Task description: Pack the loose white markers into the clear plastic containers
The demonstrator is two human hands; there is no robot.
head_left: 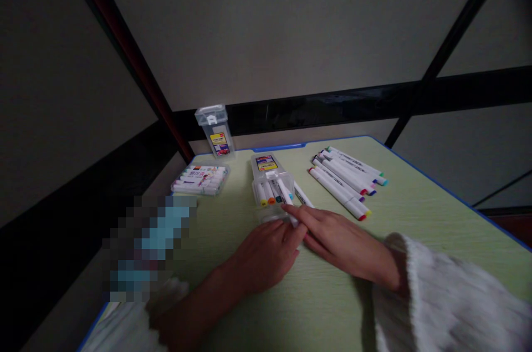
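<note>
A white marker (283,192) leans with its far end at the mouth of a clear plastic marker case (270,177). My right hand (338,238) has its fingers closed on the near end of this marker. Beside it, my left hand (266,255) is curled, its fingertips meeting the right hand's fingers near the marker's end. What the left fingers grip is hidden. The case lies on its side, opening toward me, with several markers inside showing yellow, orange and dark ends. Another white marker (303,195) lies on the table just right of the case.
Several loose white markers (343,174) with coloured ends lie at the right. Upright at the back left stands a second clear case (216,133). A flat pack of markers (200,180) rests below it. The green table (415,213) has a blue edge and meets the wall.
</note>
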